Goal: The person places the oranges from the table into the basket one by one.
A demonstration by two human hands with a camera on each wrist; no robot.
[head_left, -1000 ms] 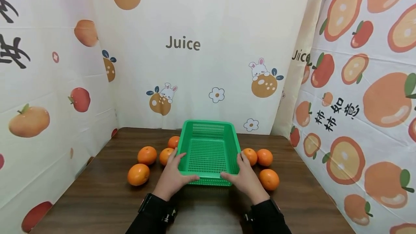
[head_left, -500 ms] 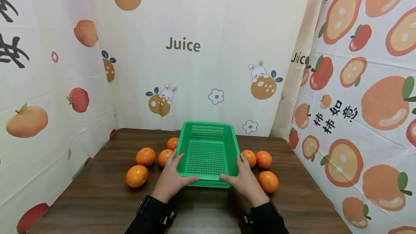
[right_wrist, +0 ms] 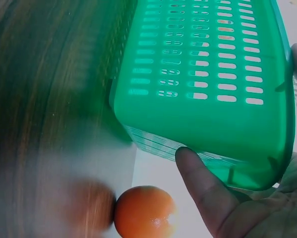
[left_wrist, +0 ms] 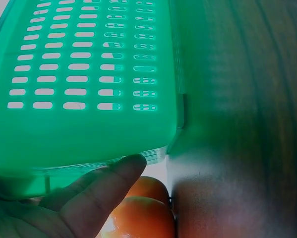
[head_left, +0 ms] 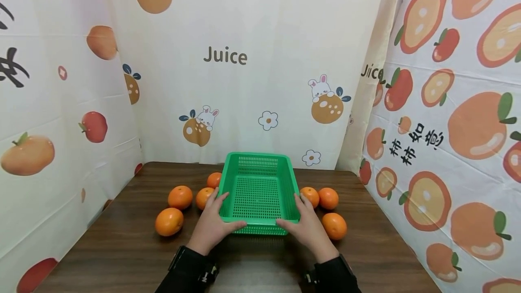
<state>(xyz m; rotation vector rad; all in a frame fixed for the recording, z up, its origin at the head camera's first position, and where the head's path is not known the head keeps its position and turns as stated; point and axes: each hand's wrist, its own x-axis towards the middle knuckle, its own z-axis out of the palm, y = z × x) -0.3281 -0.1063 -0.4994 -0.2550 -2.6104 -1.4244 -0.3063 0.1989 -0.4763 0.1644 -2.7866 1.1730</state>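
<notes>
A green plastic basket [head_left: 260, 222] with slotted walls stands on the brown table, with no fruit visible inside. At its near left corner, my left hand [head_left: 213, 226] holds the rim, the thumb along the front edge and the fingers at the left side. My right hand [head_left: 308, 228] grips the near right corner in the same way. In the left wrist view a finger [left_wrist: 106, 192] lies along the basket's lower edge, with oranges [left_wrist: 141, 218] just below. In the right wrist view a finger [right_wrist: 204, 186] touches the side wall, and an orange [right_wrist: 146, 213] sits near it.
Several oranges lie left of the basket, the nearest orange [head_left: 168, 221] beside my left wrist. To the right are three more, the front orange [head_left: 334, 226] close to my right hand. Printed cloth [head_left: 264, 80] walls the table [head_left: 260, 261] at back and sides.
Both hands stay on the basket's corners and the oranges have not moved. The head view has shifted slightly.
</notes>
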